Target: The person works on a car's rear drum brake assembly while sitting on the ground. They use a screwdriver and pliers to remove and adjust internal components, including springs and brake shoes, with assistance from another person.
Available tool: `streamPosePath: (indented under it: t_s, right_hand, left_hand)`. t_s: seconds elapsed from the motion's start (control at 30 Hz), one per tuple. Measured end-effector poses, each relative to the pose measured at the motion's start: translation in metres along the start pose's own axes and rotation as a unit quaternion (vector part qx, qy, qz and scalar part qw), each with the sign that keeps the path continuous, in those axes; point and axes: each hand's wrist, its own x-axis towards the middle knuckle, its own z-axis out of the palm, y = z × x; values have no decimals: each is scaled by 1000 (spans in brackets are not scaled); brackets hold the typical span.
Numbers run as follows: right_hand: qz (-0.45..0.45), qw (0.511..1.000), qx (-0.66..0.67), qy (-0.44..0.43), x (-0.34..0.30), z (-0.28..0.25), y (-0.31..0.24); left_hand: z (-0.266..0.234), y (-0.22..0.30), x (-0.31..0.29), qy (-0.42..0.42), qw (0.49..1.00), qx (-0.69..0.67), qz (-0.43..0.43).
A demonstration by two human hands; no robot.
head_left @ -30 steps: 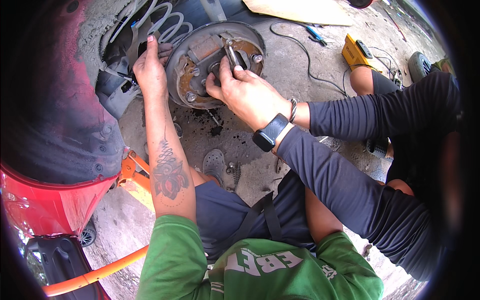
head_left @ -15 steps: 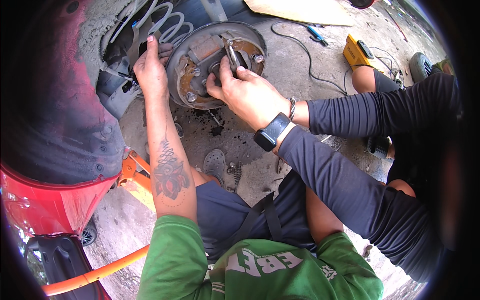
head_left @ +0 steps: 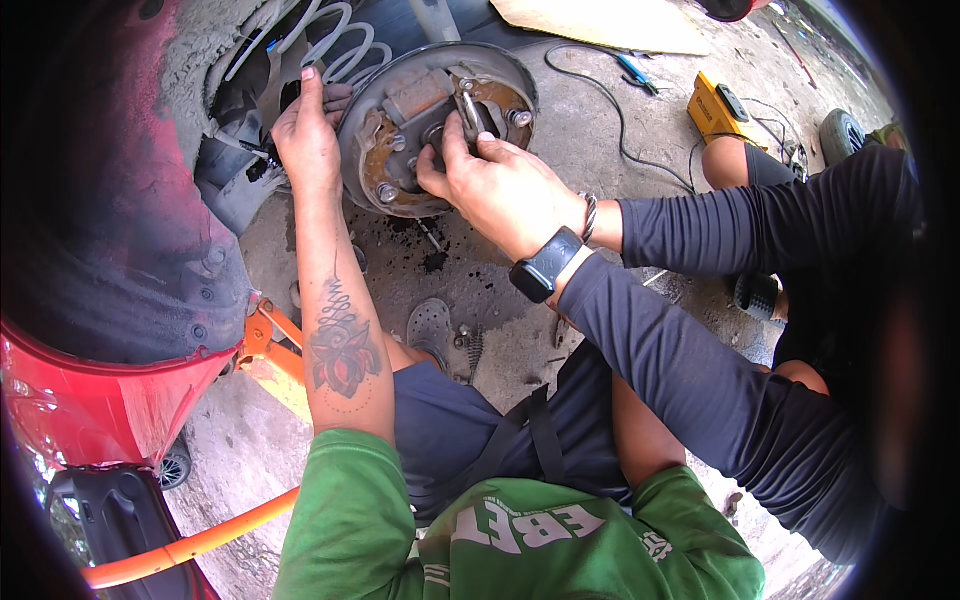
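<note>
the left hand is at the left edge of a round metal plate, thumb raised, other fingers bent toward the rim; whether they grip it or only rest beside it, i cannot tell. the right hand is out of sight, so its state cannot be told; the bare right arm passes under a co-worker's dark sleeve. the plate is at the far middle, its rust-marked face turned toward the person, near a pale coil spring. over its right half, a co-worker's hand bends its fingers at a slim metal piece; those fingers hide part of the contact.

the step in hand looks like steadying the plate while the co-worker handles the small piece. to do that well, i would brace the rim evenly, away from the co-worker's fingertips, and let one person set the pace.

as for edges, the red car panel and its dark arch close off the left, with an orange jack just nearer than the plate. the co-worker's sleeves crowd the right. the freer room seems to be below the plate, over stained floor, though a grey clog stands there. a black cable curves across the far right.
</note>
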Motion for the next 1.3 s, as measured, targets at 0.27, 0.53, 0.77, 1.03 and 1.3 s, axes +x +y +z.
streamPosePath:
  t_s: [0.27, 0.53, 0.77, 1.03, 1.3]
  right_hand:
    - [16, 968, 251, -23, -1, 21, 21]
    - [28, 936, 350, -33, 4, 21, 23]
    - [64, 626, 772, -92, 2, 20, 36]
    - [-21, 954, 290, -79, 1, 36, 51]
    - [-28, 774, 630, -53, 1, 57, 94]
  left_hand:
    - [-1, -3, 1, -5, 1000, -4, 6]
    - [-1, -4, 2, -2, 1000, -13, 3]
    - [1, -2, 0, 2, 1000, -16, 4]
    - [0, -1, 0, 2, 1000, -7, 1]
    - [1, -2, 0, 6, 1000, -10, 3]
